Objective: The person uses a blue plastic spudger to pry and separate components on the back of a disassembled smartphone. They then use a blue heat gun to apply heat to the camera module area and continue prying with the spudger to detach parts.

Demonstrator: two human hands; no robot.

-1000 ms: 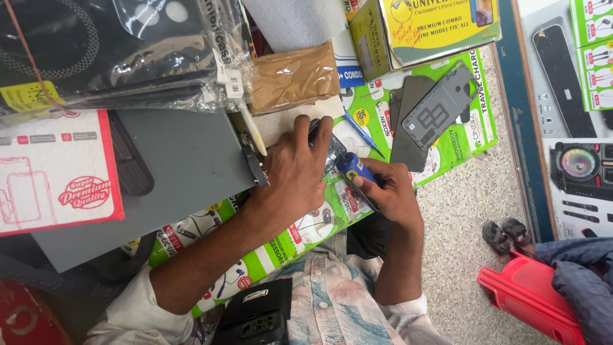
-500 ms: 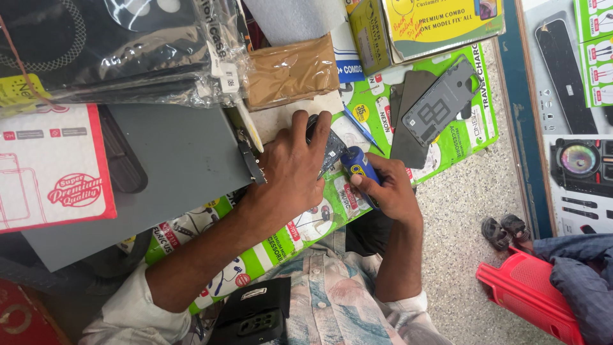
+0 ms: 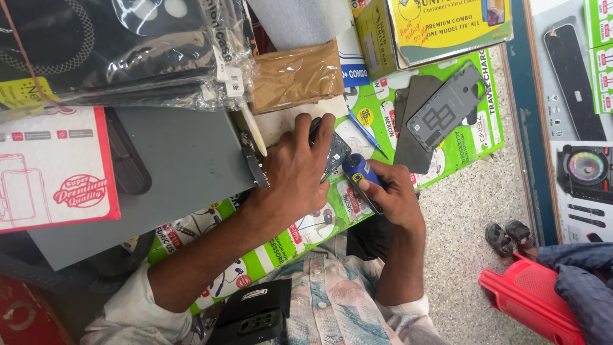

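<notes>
My left hand (image 3: pixel 300 169) presses down on a dark opened phone (image 3: pixel 335 153) that lies on a counter covered with green printed sheets (image 3: pixel 460 150). Most of the phone is hidden under the fingers. My right hand (image 3: pixel 393 195) grips a screwdriver with a blue and yellow handle (image 3: pixel 359 171), its tip pointing at the phone's edge. A grey phone back cover (image 3: pixel 444 108) lies just beyond, resting on another dark flat cover (image 3: pixel 412 137). A thin blue pen (image 3: pixel 367 134) lies between the phone and the covers.
A brown packet (image 3: pixel 295 75) and bagged black cases (image 3: pixel 115 51) sit at the far side. A grey flat board (image 3: pixel 172 172) and a red-and-white box (image 3: pixel 54 169) lie left. Yellow boxes (image 3: pixel 447 25) stand at top right. A red plastic stool (image 3: pixel 530 303) and sandals (image 3: pixel 507 236) are on the floor.
The hands have stayed on the phone and screwdriver; the right hand has shifted the screwdriver slightly. The view has tilted a little.
</notes>
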